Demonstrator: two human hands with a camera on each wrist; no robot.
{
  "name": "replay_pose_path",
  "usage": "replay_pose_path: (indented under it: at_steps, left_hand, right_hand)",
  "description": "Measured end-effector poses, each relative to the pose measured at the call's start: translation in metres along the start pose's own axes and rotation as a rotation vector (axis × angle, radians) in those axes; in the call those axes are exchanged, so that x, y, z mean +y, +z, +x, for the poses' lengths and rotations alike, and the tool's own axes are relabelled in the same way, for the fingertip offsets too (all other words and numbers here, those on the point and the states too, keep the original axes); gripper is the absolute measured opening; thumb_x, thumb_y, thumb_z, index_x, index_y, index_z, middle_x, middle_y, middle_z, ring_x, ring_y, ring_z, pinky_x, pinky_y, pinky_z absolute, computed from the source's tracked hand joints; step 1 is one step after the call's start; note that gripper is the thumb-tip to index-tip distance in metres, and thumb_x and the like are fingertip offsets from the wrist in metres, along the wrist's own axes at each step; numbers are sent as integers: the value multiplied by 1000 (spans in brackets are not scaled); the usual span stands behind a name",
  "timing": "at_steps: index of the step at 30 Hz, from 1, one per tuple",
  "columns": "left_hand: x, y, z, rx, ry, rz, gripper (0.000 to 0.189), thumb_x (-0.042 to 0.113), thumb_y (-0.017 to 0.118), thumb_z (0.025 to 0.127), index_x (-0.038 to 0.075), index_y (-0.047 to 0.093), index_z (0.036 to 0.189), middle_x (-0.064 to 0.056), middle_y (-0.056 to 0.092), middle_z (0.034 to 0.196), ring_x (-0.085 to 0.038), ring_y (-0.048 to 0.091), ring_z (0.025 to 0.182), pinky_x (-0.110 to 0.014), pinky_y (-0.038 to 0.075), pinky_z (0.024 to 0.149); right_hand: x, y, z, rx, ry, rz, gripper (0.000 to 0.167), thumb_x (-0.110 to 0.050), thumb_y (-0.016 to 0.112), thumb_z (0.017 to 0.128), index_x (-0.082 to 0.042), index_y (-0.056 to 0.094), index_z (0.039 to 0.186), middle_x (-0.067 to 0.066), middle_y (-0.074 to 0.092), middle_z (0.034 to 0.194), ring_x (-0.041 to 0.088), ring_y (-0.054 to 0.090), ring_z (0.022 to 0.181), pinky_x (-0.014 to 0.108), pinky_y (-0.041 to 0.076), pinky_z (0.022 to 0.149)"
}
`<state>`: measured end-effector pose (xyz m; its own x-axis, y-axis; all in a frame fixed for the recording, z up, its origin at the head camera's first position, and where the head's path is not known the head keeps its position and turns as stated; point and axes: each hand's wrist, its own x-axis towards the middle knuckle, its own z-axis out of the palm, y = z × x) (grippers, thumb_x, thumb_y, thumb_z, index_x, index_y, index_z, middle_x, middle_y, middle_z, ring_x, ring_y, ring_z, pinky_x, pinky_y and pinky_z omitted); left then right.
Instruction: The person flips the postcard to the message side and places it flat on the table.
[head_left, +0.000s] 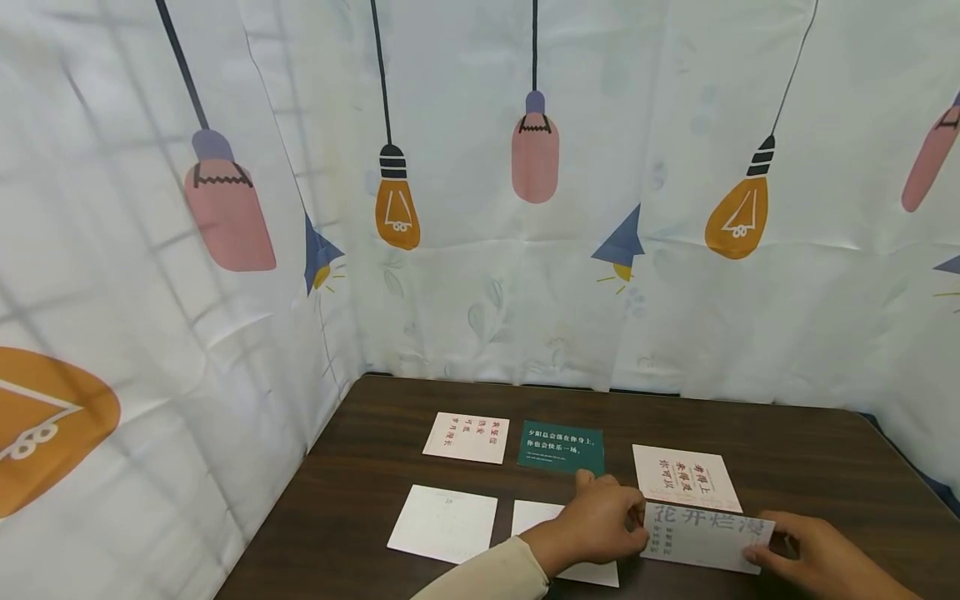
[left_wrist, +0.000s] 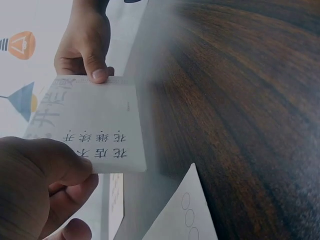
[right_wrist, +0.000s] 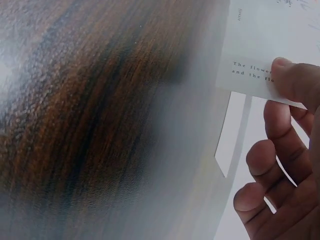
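A pale postcard point(head_left: 705, 542) with large grey characters along its top spans the space between both hands, tilted up from the table. My left hand point(head_left: 600, 521) pinches its left end between thumb and fingers. At the opposite end, my right hand point(head_left: 813, 546) grips it with the thumb in front and fingers behind. The right wrist view shows small English print on the card point(right_wrist: 250, 50) beside that thumb. Beneath the left hand and sleeve lies a white card point(head_left: 532, 517), partly covered. Just behind the held postcard is a white card with red characters point(head_left: 686, 475).
Farther back on the dark wooden table point(head_left: 360, 467) lie another red-lettered card point(head_left: 467, 437) and a green card with white text point(head_left: 561, 446). A mostly blank white card point(head_left: 442, 523) lies front left. A lamp-patterned curtain point(head_left: 465, 317) surrounds the table's back and sides.
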<state>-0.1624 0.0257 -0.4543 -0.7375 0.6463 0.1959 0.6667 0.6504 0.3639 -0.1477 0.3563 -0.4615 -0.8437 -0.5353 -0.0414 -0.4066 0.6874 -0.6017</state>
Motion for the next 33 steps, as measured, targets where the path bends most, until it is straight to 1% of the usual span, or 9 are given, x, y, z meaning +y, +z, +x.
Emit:
replay_pose_path:
  at_steps: [5, 8, 13, 15, 18, 22, 25, 30, 33]
  left_hand:
    - [-1, -1, -1, 9, 10, -13, 11, 29, 73, 93, 28, 68, 83, 28, 57, 72, 6, 37, 74, -30, 20, 77]
    - [-3, -2, -1, 26, 25, -8, 13, 29, 72, 94, 28, 66, 83, 28, 56, 70, 5, 38, 73, -31, 20, 76]
    - [-3, -2, -3, 43, 37, -11, 16, 28, 70, 97, 27, 61, 84, 26, 51, 67, 4, 37, 70, -32, 20, 75]
    - [-3, -2, -4, 41, 33, -26, 13, 28, 68, 98, 26, 62, 86, 26, 54, 71, 4, 38, 72, -32, 20, 76]
    - [-3, -2, -6, 39, 24, -35, 7, 30, 66, 100, 27, 65, 94, 27, 62, 82, 6, 39, 75, -31, 20, 77]
    - [-5, -3, -8, 43, 22, -45, 5, 30, 65, 101, 27, 69, 103, 27, 68, 93, 8, 41, 79, -31, 19, 79]
    - [-6, -4, -8, 46, 26, -55, 6, 29, 64, 102, 28, 70, 103, 27, 70, 95, 8, 41, 81, -31, 19, 79]
    - [-8, -5, -8, 45, 31, -75, 5, 28, 65, 101, 29, 70, 102, 27, 69, 94, 8, 40, 81, -32, 19, 80]
    - [-9, -6, -8, 46, 29, -88, 5, 28, 65, 101, 29, 70, 102, 28, 69, 93, 8, 41, 82, -32, 19, 80]
  right_hand:
    - [2, 1, -2, 25, -40, -5, 24, -21, 71, 98, -1, 68, 113, -18, 68, 100, -1, 64, 84, 28, 53, 63]
    - [1, 0, -1, 22, 1, -27, 31, -23, 69, 99, 2, 67, 117, -9, 71, 103, 1, 66, 85, 30, 54, 65]
    - [-1, 0, -1, 24, 40, -56, 35, -26, 67, 101, 3, 65, 120, -8, 71, 102, 1, 65, 84, 30, 54, 65]
    - [1, 0, -2, 31, 17, -55, 31, -25, 67, 101, 0, 66, 119, -15, 69, 98, -1, 63, 82, 28, 53, 63]
    - [3, 0, -3, 54, -16, -65, 27, -22, 69, 100, 0, 66, 116, -21, 66, 97, -3, 61, 80, 28, 52, 61]
    - [8, 2, -6, 107, -137, -52, 15, -11, 72, 96, -11, 68, 110, -22, 65, 99, -5, 59, 84, 28, 52, 61]
    - [10, 4, -8, 133, -203, -30, 21, -5, 73, 94, -20, 68, 108, -18, 67, 102, -6, 60, 90, 26, 52, 63]
    - [8, 5, -9, 141, -165, -22, 17, -9, 71, 96, -19, 69, 109, -13, 69, 104, -6, 58, 91, 26, 51, 64]
    - [6, 6, -9, 151, -139, -35, 15, -12, 70, 98, -21, 70, 110, -17, 67, 105, -6, 58, 91, 26, 50, 64]
